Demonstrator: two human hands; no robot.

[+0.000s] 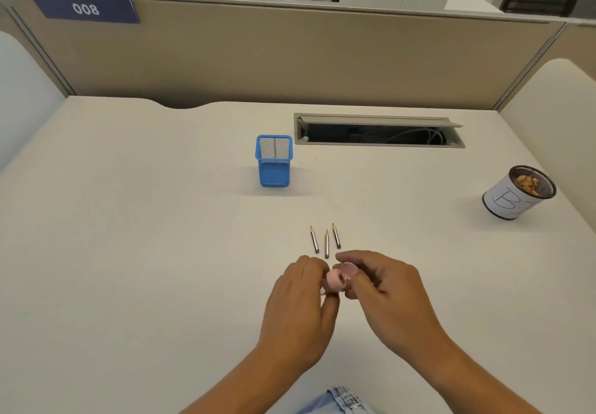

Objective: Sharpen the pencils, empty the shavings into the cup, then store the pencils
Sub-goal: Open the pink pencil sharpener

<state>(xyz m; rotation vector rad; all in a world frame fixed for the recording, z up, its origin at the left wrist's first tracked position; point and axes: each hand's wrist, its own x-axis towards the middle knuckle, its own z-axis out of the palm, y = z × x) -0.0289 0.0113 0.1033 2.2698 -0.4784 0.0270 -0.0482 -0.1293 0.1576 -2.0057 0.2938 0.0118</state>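
Note:
Three short sharpened pencils [326, 241] lie side by side on the white desk [145, 252], tips pointing away from me. Just in front of them, both my hands hold a small pink sharpener [333, 279]. My left hand [300, 304] grips its pink body. My right hand [383, 288] pinches the translucent part [349, 270] at its right end. A blue mesh pencil holder [274, 162] stands upright farther back, left of centre. A white-wrapped cup [517, 192] with brown shavings inside stands at the far right.
An open cable slot [377, 133] is cut into the desk behind the holder. A beige partition [290, 59] closes the back, with side panels left and right. My jeans [342, 402] show at the bottom edge.

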